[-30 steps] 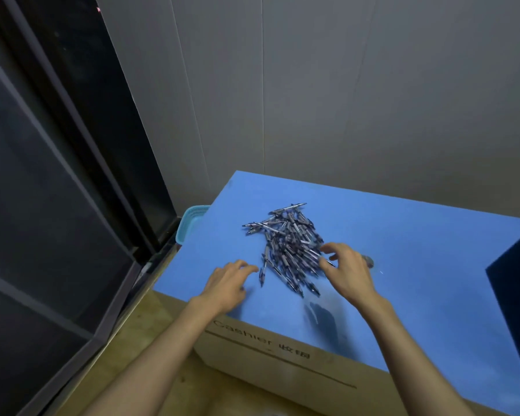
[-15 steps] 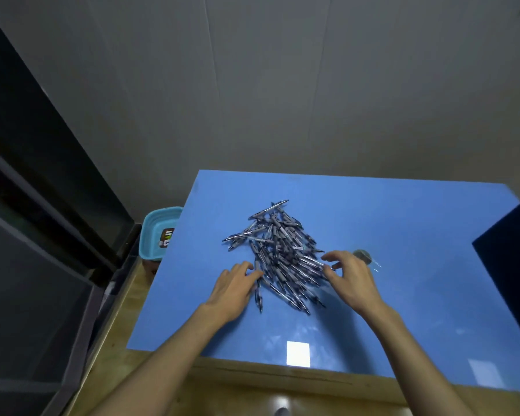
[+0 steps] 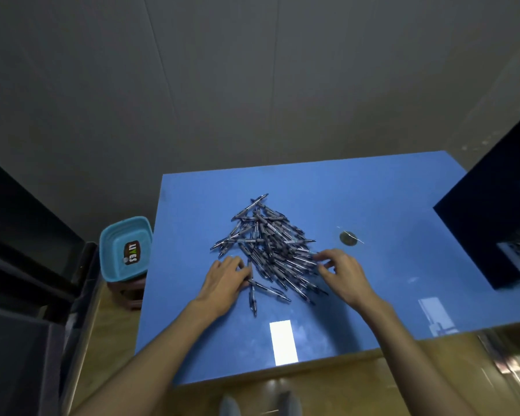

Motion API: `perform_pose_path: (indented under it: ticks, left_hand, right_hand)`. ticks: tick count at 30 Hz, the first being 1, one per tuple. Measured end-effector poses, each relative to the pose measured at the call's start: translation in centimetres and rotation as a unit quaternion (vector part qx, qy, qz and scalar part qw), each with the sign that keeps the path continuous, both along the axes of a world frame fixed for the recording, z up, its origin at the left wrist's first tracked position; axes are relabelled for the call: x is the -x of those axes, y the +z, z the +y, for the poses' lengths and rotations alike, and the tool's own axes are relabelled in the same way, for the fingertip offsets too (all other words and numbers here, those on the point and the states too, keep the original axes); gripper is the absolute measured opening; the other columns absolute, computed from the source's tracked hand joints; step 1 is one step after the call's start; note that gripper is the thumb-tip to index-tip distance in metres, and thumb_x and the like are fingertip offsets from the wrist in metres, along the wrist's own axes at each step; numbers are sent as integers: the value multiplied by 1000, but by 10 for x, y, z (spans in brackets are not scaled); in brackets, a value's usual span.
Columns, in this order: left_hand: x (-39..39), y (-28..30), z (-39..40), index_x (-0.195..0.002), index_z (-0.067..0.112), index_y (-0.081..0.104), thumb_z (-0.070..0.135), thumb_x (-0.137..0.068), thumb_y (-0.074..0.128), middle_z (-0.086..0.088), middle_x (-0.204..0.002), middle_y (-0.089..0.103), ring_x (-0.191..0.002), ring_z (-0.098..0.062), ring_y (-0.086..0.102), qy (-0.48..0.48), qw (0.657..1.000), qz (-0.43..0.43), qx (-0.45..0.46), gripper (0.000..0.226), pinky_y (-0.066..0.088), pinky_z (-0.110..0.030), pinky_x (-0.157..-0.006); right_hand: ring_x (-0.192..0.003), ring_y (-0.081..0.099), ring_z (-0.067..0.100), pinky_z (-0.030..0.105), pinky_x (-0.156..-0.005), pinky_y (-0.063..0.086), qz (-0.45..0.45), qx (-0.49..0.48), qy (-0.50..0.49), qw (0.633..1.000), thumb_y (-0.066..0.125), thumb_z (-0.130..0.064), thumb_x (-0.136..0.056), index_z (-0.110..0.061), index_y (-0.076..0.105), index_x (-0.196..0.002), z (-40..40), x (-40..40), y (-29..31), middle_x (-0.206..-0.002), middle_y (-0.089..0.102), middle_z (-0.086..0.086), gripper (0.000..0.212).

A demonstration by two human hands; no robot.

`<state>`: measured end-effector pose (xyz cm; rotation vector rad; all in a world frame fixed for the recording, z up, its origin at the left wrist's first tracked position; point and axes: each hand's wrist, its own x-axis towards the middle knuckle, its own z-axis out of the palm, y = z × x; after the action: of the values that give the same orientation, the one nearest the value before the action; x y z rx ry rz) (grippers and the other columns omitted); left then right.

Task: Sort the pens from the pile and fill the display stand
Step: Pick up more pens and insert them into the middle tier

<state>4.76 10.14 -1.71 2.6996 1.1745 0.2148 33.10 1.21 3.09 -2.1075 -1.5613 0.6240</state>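
A blue surface (image 3: 373, 199) fills the lower centre, against grey wall panels (image 3: 252, 70). The pens (image 3: 267, 247) lie piled mid-frame. The left hand (image 3: 225, 280) rests flat at the pile's left edge, grip apart; the right hand (image 3: 342, 271), fingers loosely bent, touches its right edge. A teal tub (image 3: 126, 232) sits at left, a black stand (image 3: 493, 223) at right.

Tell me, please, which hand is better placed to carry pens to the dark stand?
Probably the right hand: it is at the pen pile's right edge, nearer the dark display stand than the left hand.
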Motion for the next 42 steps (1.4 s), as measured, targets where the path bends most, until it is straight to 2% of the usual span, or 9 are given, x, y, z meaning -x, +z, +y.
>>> perform_pose_path:
  ticks: [3, 6, 10, 17, 20, 25, 31, 34, 42]
  left_hand:
    - [11, -1, 5, -115, 23, 62, 20, -97, 63, 2, -117, 56, -109, -24, 53, -25, 1000, 11, 0, 18, 34, -32, -88]
    - [14, -4, 6, -125, 24, 57, 0, -80, 66, -4, -134, 52, -123, -26, 47, -107, 994, 39, -10, 52, 38, -38, -100]
    - [3, -4, 3, -121, 22, 61, 7, -88, 67, -9, -145, 48, -134, -29, 44, -171, 979, 89, -61, 36, 38, -41, -108]
    - [4, -8, 6, -102, 21, 57, 5, -81, 69, 0, -103, 57, -101, -22, 55, -199, 970, 101, -91, 30, 45, -35, -98]
    - [8, -15, -3, -95, 19, 49, 1, -82, 57, -1, -96, 52, -86, -21, 52, -195, 970, 109, -98, 24, 48, -33, -89]
    - [16, -15, -4, -91, 21, 39, -3, -73, 46, -2, -88, 45, -72, -23, 38, -61, 998, 31, -9, 31, 37, -34, -66]
    - [6, 20, 19, -109, 11, 44, 17, -94, 44, -7, -109, 49, -97, -31, 51, 172, 982, -24, 79, 16, 38, -39, -77]
    - [-6, 35, 45, -102, 15, 40, 23, -92, 52, -4, -103, 46, -92, -28, 53, 252, 963, -40, 91, 18, 37, -36, -73]
    - [-29, 29, 81, -115, 15, 46, 45, -84, 63, -4, -108, 38, -95, -28, 58, 224, 961, 54, 154, 46, 52, -42, -83]
  right_hand:
    - [-85, 60, 8, 30, -81, 47, -4, -1, -11, 1000, 60, -17, -91, -25, 71, -105, -2, 6, -1, -110, 67, -6, 19]
    - [-82, 59, 6, 29, -80, 46, -3, -9, -16, 1000, 61, -15, -91, -24, 71, -102, -4, 12, -2, -108, 67, -3, 18]
    - [-84, 60, 6, 28, -81, 47, -1, -14, -15, 1000, 61, -15, -91, -27, 70, -101, -4, 15, -2, -106, 66, -5, 17]
    - [-85, 60, 6, 26, -78, 44, -6, -10, -18, 1000, 62, -18, -92, -26, 70, -102, -1, 11, 1, -108, 66, -6, 15]
    - [-86, 61, 8, 24, -77, 41, -3, -7, -18, 1000, 62, -17, -92, -27, 69, -101, 0, 9, 2, -107, 66, -6, 15]
    - [-86, 61, 8, 26, -76, 42, -2, -4, -18, 1000, 61, -16, -91, -27, 70, -101, 4, 5, 2, -106, 66, -6, 17]
    - [-87, 59, 8, 28, -79, 43, -7, -1, -14, 1000, 61, -16, -92, -25, 70, -103, 12, 2, 0, -106, 66, -4, 16]
    - [-87, 60, 8, 27, -79, 43, -3, -2, -11, 1000, 61, -16, -92, -26, 70, -101, 13, 1, -1, -105, 66, -4, 16]
    - [-81, 56, -7, 24, -75, 40, 0, -6, -12, 1000, 60, -19, -94, -28, 69, -103, 17, -16, 7, -107, 65, -9, 16]
